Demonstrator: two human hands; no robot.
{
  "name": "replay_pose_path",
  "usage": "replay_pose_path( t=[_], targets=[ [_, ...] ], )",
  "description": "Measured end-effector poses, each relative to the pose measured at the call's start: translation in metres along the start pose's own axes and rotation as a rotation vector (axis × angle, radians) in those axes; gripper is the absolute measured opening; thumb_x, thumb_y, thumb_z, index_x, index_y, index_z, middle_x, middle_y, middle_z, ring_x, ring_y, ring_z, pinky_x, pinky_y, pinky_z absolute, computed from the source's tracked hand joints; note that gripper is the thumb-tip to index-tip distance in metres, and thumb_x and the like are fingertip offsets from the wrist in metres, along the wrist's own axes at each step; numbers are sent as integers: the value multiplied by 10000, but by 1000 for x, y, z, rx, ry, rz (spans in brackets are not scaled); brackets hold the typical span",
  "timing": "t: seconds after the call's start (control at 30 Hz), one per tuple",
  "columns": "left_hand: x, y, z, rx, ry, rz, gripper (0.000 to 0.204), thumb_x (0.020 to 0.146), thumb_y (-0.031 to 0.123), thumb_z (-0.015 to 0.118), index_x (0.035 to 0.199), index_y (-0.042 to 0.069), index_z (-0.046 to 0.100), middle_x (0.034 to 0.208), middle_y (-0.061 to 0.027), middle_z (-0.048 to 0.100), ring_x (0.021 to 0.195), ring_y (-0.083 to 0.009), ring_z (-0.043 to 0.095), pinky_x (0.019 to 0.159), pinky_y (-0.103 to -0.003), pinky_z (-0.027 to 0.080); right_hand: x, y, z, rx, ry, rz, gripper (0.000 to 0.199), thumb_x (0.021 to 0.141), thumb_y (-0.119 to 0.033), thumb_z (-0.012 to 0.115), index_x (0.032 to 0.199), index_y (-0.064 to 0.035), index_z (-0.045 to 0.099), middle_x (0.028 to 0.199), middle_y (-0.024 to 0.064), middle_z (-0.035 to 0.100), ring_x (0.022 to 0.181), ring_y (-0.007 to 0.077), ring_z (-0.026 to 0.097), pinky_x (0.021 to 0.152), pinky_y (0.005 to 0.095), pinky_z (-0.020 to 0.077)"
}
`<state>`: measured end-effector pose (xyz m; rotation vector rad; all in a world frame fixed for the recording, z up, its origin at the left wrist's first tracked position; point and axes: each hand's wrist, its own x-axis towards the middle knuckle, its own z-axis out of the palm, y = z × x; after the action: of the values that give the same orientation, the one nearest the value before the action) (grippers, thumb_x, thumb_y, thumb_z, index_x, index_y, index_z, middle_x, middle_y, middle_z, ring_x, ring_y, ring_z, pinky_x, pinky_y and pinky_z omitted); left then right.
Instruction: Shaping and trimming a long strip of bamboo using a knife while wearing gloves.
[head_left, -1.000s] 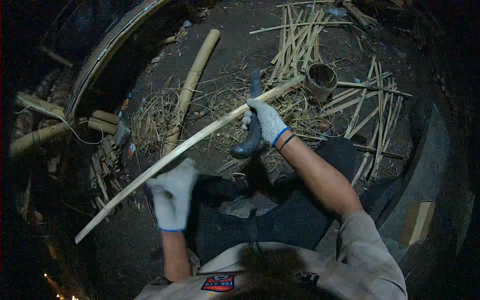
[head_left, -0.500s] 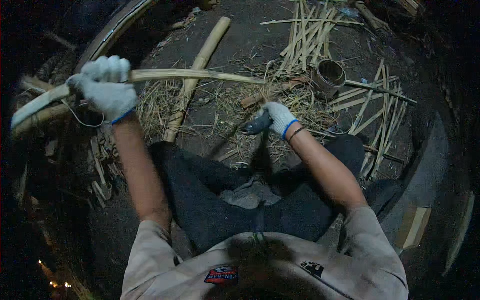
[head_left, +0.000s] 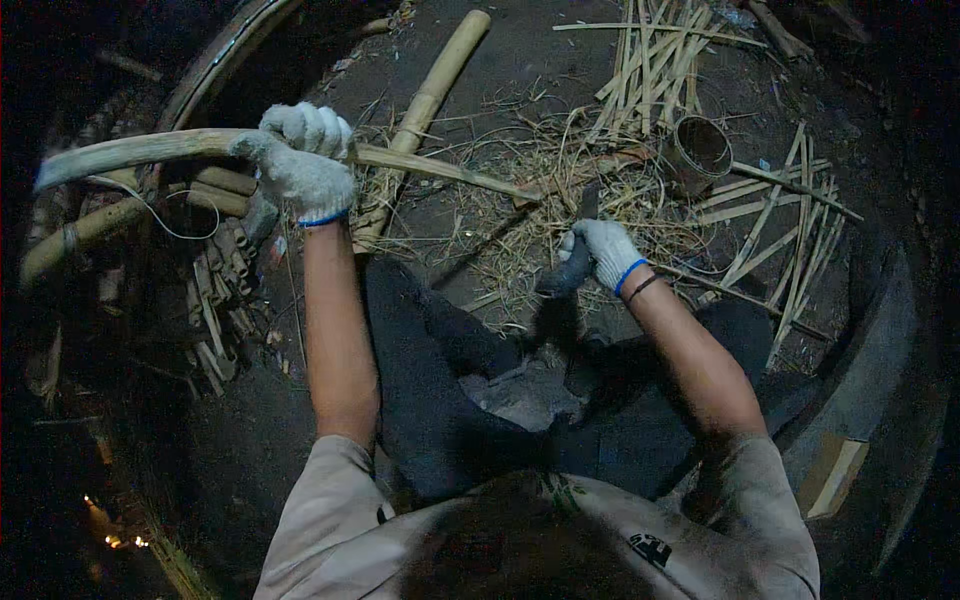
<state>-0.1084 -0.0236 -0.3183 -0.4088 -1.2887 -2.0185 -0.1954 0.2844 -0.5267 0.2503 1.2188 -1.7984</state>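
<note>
Below, we see a dark dirt floor strewn with dry straw shavings, ringed by deep shadow. A thick bamboo pole lies on it, with a pile of split bamboo slats at upper right and bamboo offcuts at left. Just beside the slats stands a small round tin can; we cannot tell its contents. Our left hand, in a white knit glove, is clamped around a long split bamboo strip, raised to the left with its thin end pointing toward the right hand. Our right hand, likewise gloved, is closed on a dark knife held low above the knees.
</note>
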Motion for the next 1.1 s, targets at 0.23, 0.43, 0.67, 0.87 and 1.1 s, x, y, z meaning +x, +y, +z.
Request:
replay_pose_path(
  t=[0.23,0.43,0.67,0.87,1.1],
  targets=[
    [-1,3,0,158,170,11,584,871,669,436,655,132,355,568,17,264,484,-131,251,437,-294,209,-7,-1,27,85,68,48,41,872,-31,461,889,-3,486,683,113,541,562,248,567,564,380,545],
    [-6,-9,36,297,463,88,466,922,560,472,720,146,405,593,19,315,500,-133,328,446,-285,281,-13,5,53,-286,10,-125,147,898,-40,449,1044,-47,457,709,55,513,588,181,553,500,322,503],
    [-6,-24,56,94,575,41,344,963,355,469,697,173,349,590,55,258,477,-85,268,430,-255,275,-48,1,136,-1058,134,-737,274,939,-253,464,1073,-16,496,772,263,620,770,461,603,679,529,477],
    [-10,-20,65,217,428,-31,365,990,414,427,730,168,356,590,45,265,476,-85,278,430,-247,280,-30,4,143,-1232,213,-749,263,943,-265,450,972,-8,495,741,273,613,724,461,604,652,547,474],
    [-19,-48,-24,-222,25,39,466,897,402,354,1306,228,494,943,29,487,651,-144,412,527,-309,347,-14,21,144,-1238,192,-726,246,952,-241,446,1025,-12,499,655,227,593,625,427,594,571,510,469]
  ],
)
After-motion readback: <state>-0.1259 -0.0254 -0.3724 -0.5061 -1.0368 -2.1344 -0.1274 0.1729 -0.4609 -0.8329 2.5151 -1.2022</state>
